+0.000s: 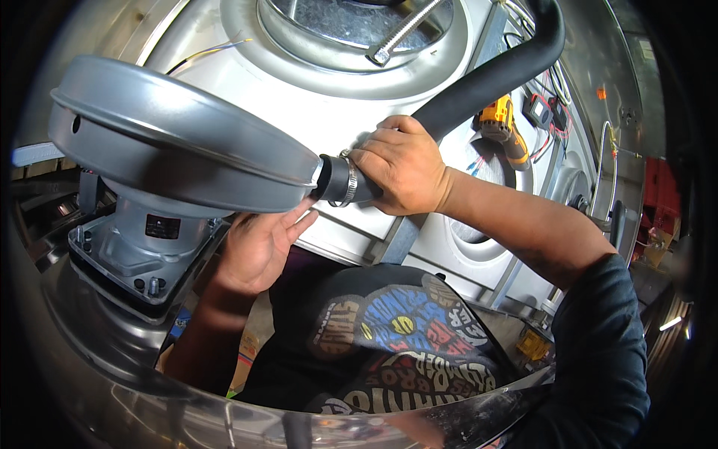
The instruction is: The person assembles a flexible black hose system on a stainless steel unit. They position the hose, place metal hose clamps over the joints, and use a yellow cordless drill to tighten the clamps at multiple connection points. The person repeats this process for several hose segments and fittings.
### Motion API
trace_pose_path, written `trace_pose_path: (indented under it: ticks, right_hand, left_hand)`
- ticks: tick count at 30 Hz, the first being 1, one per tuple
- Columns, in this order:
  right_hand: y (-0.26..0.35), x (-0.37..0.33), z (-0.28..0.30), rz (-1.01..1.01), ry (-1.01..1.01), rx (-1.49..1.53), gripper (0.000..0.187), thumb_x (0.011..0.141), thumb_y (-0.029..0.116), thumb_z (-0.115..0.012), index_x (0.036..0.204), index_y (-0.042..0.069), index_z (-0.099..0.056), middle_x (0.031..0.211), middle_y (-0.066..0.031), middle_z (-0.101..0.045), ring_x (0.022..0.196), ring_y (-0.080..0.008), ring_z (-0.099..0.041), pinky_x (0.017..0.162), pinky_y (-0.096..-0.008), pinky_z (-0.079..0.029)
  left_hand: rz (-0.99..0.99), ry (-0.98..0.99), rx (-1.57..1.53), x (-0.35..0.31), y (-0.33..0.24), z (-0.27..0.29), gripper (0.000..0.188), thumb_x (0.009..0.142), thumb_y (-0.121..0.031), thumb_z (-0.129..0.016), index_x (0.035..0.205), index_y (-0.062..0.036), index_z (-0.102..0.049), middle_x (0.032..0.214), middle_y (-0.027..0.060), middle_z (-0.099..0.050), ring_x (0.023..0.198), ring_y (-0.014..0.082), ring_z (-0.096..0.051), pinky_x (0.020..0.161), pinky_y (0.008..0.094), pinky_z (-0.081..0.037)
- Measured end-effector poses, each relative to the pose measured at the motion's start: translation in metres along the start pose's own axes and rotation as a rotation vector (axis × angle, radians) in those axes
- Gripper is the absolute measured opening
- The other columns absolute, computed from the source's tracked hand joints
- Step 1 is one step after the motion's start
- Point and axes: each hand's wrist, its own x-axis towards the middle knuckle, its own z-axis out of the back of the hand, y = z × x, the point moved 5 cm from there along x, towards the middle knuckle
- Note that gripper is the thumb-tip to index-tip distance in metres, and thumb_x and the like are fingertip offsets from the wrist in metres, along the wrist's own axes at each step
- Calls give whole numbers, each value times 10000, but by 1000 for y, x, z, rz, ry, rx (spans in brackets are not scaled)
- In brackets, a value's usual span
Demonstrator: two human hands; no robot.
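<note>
My right hand (404, 166) is wrapped round a thick black hose (486, 81), close to its end. A metal hose clamp (351, 179) sits round the hose beside my fingers. The hose end meets the outlet at the edge of a round grey metal housing (179, 142); how far it is pushed on, I cannot tell. Under that edge is my left hand (262, 243), palm up, fingers stretched toward the outlet and partly hidden by the housing. Below the housing, a grey motor-like base (134, 239) is bolted to a square plate.
A yellow and black cordless drill (499, 123) lies to the right, near small black devices (538, 111) with cables. Ahead, a braided metal hose (407, 31) crosses a round metal opening (321, 52). Loose wires (217, 49) stick up behind the housing. A shiny metal rim (299, 426) curves in front.
</note>
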Motion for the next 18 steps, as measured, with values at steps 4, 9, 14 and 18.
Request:
trace_pose_path:
  ticks: [4, 9, 14, 18]
  right_hand:
    - [1, 0, 0, -8, -17, -2, 572, 592, 317, -856, 1074, 64, -682, 941, -51, -711, 935, -239, -682, 988, -404, -440]
    - [2, -1, -1, -28, -7, 6, 487, 619, 285, -817, 1032, 65, -683, 895, -39, -702, 900, -233, -673, 987, -402, -436]
    - [-1, -5, 1, -15, -18, -7, 528, 625, 295, -824, 1080, 68, -683, 925, -39, -711, 929, -226, -676, 995, -402, -434]
    - [-2, -4, -1, -8, -1, -55, 578, 628, 315, -838, 1126, 73, -675, 963, -42, -715, 959, -225, -677, 999, -405, -433]
  left_hand:
    - [5, 64, -67, -1, 1, -2, 403, 1098, -225, -554, 1421, 15, -526, 1473, 205, -551, 1450, 361, -491, 1244, 511, -359]
    - [33, 59, -40, -3, 2, -7, 497, 1116, -284, -510, 1500, 27, -450, 1544, 216, -479, 1500, 347, -423, 1263, 480, -321]
    - [50, 82, 55, -2, -2, -10, 549, 1123, -309, -496, 1539, 38, -405, 1599, 215, -432, 1520, 344, -399, 1268, 467, -311]
    - [76, 119, 2, -3, -4, -9, 583, 1130, -319, -460, 1572, 48, -359, 1638, 230, -384, 1549, 360, -357, 1281, 471, -283]
